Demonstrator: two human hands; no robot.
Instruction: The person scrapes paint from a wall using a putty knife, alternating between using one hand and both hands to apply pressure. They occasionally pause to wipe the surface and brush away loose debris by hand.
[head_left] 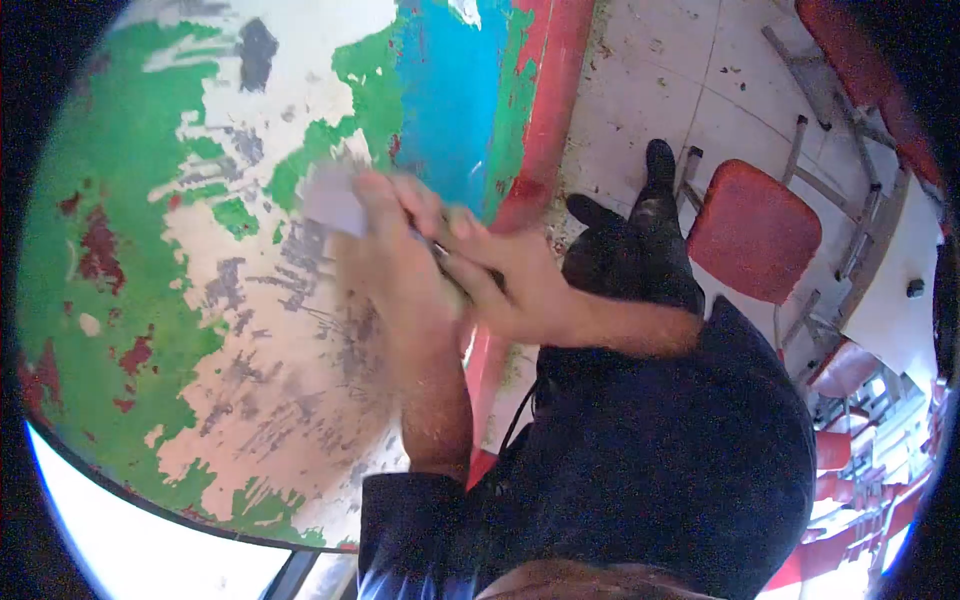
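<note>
A flat scraper blade [335, 200], greyish and blurred, lies against the patchy painted surface [110, 190]. My left hand [400, 265] comes up from the dark sleeve at the bottom and is closed round the scraper just behind its blade. From the right, my right hand [505, 270] reaches across and grips the scraper's handle, its fingers touching my left hand. Parts of the handle are hidden between the fingers. Green, blue and red paint shows around bare whitish patches with grey marks.
A red chair seat [755, 230] with metal legs stands on the tiled floor [640, 75], which has small flakes on it. My dark shoes [655, 165] are beside the surface's red edge [550, 95]. A pale tabletop [890, 290] and more red chairs are at the right.
</note>
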